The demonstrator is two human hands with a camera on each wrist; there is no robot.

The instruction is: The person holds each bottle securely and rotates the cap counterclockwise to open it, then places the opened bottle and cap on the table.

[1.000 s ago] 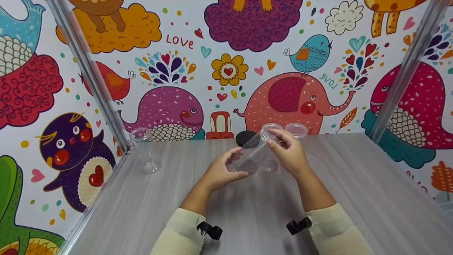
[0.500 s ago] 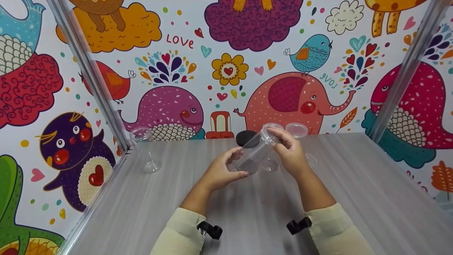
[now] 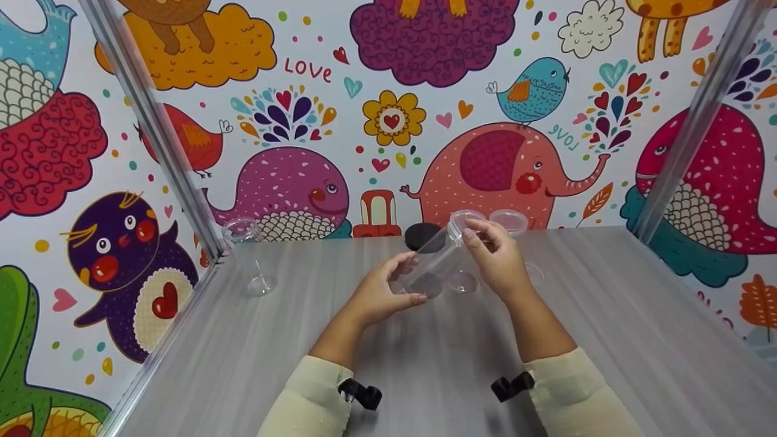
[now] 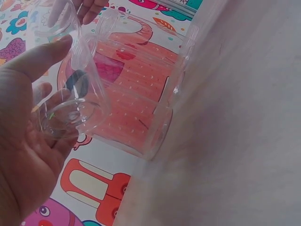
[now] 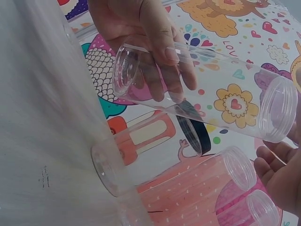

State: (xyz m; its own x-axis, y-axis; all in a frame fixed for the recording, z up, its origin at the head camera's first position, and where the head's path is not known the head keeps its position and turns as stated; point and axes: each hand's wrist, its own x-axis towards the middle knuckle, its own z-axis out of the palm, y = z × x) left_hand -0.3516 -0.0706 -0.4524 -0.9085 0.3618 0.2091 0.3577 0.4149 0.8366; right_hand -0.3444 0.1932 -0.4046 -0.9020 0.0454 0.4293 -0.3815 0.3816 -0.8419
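Note:
A clear plastic jar (image 3: pixel 432 262) is held tilted above the table, its ringed top end pointing up and to the right. The left hand (image 3: pixel 377 292) cradles the lower end, thumb in front and fingers behind; they show through the wall in the right wrist view, where the jar (image 5: pixel 211 89) looks see-through from end to end. At the top rim, the right hand (image 3: pixel 501 261) grips with thumb and fingers. Behind the held jar stands another jar with a black lid (image 3: pixel 419 235), partly covered in the head view.
More clear jars stand upright by the back wall, one showing its top (image 3: pixel 515 221) behind the right hand. Apart from these, a clear jar (image 3: pixel 261 285) stands at the left. Metal posts (image 3: pixel 161 145) edge the printed walls, and the grey table (image 3: pixel 437 376) extends toward the person.
The right hand's thumb and fingers have shifted around the jar's top rim. The left hand and the jar's tilt stay nearly the same.

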